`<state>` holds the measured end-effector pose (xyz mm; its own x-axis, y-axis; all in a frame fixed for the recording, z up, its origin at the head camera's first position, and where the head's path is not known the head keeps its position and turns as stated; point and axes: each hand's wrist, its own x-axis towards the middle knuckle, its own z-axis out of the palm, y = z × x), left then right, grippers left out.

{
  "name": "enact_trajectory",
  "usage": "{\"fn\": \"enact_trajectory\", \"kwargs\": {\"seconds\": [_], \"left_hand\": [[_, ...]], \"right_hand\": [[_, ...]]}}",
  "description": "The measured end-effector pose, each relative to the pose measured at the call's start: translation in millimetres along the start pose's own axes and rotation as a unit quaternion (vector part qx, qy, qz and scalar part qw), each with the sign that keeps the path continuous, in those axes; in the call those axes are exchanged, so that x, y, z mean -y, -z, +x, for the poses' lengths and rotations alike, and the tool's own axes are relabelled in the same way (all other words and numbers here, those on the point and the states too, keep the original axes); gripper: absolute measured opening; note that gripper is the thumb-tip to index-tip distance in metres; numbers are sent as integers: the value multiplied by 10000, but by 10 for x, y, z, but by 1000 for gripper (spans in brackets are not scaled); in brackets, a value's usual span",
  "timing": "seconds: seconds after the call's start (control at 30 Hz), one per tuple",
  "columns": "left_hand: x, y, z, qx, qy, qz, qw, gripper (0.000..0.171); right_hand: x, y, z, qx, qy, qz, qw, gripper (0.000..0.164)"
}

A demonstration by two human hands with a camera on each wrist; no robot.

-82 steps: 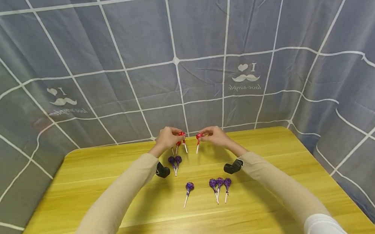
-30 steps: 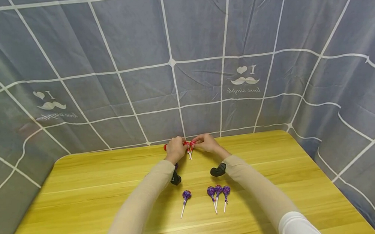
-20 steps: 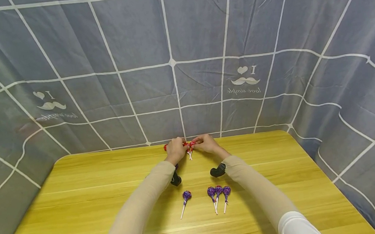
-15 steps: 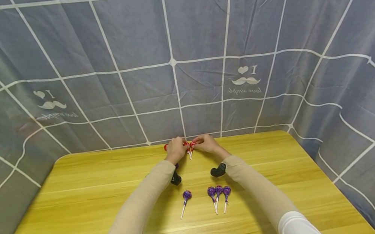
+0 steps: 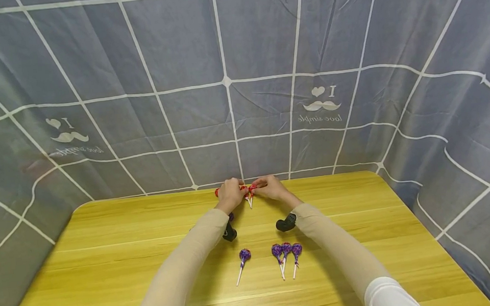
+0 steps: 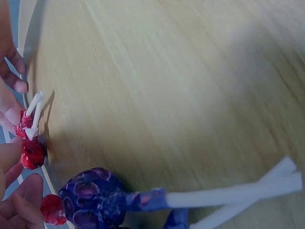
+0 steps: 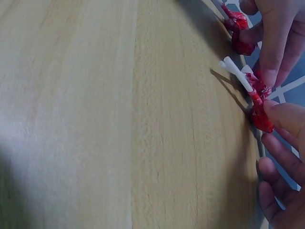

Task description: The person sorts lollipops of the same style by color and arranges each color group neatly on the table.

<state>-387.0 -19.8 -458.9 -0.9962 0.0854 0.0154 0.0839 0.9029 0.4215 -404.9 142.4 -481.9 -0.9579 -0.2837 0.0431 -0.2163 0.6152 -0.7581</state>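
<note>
1. Left hand (image 5: 230, 194) and right hand (image 5: 270, 190) have closed in on each other since the earliest frame; they were apart then, a red lollipop in each. Now they meet at the back edge of the desk (image 5: 149, 260).
2. Left hand: pinching one red lollipop (image 6: 32, 155).
3. Right hand: pinching the other red lollipop (image 7: 261, 119), remaining fingers loose.
4. Those two sit side by side between the hands, sticks converging toward the near side.
5. More red candy (image 5: 216, 192) just past the left hand; exact count unclear, mostly covered.
6. Purple pair (image 6: 93, 195) near the left wrist, sticks crossed; head view mostly loses it behind the arm.
7. Looks done: three purple lollipops (image 5: 286, 248) grouped on the near side, plus that purple pair.
8. Looks left: red pair brought together but not let go yet; single purple lollipop (image 5: 245, 254) lies alone, left of the three. Can't tell if it's meant to join any group.
</note>
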Motion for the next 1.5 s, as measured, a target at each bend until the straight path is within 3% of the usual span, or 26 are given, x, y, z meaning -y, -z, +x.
{"fn": "enact_trajectory", "kwargs": {"seconds": [0.3, 0.5, 0.73, 0.87, 1.0, 1.3, 1.5], "left_hand": [[23, 48, -39, -4, -19, 84, 10000, 33], [34, 98, -69, -94, -142, -116, 9998, 29], [-20, 250, -179, -111, -293, -977, 9947, 29], [-84, 375, -267, -82, -419, -1309, 9905, 27], [-106, 473, -379, -118, -592, -1331, 9893, 25], [-95, 519, -670, -362, -1123, -1634, 9795, 22], [-41, 539, -901, -64, -1163, -1631, 9797, 22]], "right_hand": [[3, 30, -36, -4, -201, -28, 9998, 30], [22, 71, -76, -49, -79, -33, 10000, 30], [56, 171, -179, -299, 121, -85, 9994, 31], [133, 214, -266, -329, 287, -125, 9990, 29], [239, 231, -372, -359, 484, -297, 9977, 26], [325, 193, -722, -322, 741, -242, 9964, 27], [295, 168, -933, -229, 771, -101, 9967, 27]]}}
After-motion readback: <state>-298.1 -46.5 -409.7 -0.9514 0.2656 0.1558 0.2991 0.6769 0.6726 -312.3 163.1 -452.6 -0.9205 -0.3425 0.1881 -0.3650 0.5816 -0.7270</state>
